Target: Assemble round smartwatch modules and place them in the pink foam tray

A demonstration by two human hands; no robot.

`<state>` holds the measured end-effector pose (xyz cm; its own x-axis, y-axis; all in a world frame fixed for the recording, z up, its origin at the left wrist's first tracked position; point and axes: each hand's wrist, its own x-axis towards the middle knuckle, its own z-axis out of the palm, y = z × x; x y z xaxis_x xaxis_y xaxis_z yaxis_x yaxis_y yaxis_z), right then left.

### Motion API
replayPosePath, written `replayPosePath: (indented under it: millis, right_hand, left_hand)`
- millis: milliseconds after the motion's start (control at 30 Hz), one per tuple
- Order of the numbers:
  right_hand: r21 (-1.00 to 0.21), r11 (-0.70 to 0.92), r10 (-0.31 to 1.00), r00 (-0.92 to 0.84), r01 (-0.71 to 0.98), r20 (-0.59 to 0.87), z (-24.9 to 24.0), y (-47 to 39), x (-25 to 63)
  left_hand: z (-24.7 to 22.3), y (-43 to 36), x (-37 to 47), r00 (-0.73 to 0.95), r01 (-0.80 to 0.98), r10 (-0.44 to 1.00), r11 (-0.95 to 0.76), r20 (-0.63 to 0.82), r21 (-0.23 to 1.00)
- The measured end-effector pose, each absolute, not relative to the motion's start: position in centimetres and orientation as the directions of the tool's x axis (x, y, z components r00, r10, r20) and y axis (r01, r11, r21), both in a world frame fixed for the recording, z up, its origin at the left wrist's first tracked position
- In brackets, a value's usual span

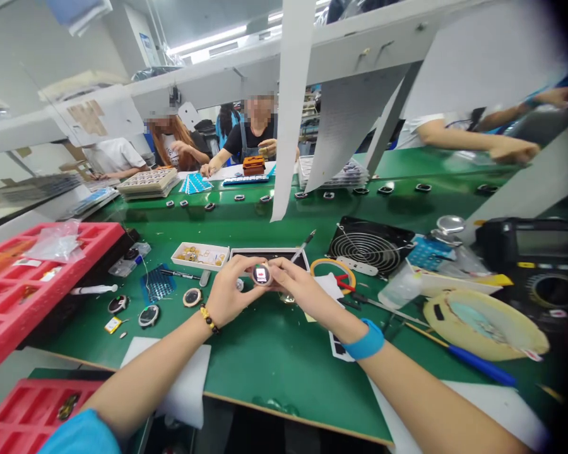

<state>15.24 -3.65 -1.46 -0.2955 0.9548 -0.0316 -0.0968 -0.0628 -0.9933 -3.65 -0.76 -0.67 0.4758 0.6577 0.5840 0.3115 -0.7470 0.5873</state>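
Between my two hands, above the green bench, is a round smartwatch body (261, 275) with its screen lit, showing a white panel with a red mark. My left hand (230, 287) grips its left side between thumb and fingers. On the other side, my right hand (296, 284) pinches the rim; its lower fingers are partly hidden. Behind the hands sits a white-edged tray with a dark inside (269, 253), and a pen (303, 246) leans over it. To the left lie more round watch bodies, one with a copper rim (192, 297) and one with a silver rim (148, 316).
A red compartment tray (94, 265) stands at left, near a small white box of parts (200, 255). At right are a black fan (372, 246), yellow tape roll (334, 274), blue-handled screwdriver (480, 364) and shallow yellowish dish (483, 325). Co-workers (258, 135) sit across the green conveyor (246, 213).
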Motion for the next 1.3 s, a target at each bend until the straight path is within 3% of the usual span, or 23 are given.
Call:
replayPosePath:
  millis: [100,267,1167,1300]
  right_hand:
    - [-0.98,-0.133,0.944,-0.321,-0.148,-0.079,-1.4,-3.8,15.2]
    - [-0.963,-0.204,0.937,-0.321,-0.176,-0.14,-1.1,-3.9,15.3]
    - [-0.995,-0.092,0.947,-0.305,0.039,-0.1,-0.6,-4.5,15.0]
    - [-0.994,-0.109,0.945,-0.31,-0.013,-0.1,-1.0,-4.3,14.9]
  left_hand:
    - [-0.6,-0.8,-3.6,0.475,0.324,0.635,-0.769,0.609,0.551]
    - [-0.5,-0.8,-3.5,0.473,0.303,0.656,-0.748,0.589,0.591]
    - [-0.9,-0.7,-3.6,0.505,0.329,0.68,-0.721,0.531,0.61]
    - [-0.9,-0.8,-3.6,0.509,0.326,0.672,-0.729,0.538,0.602]
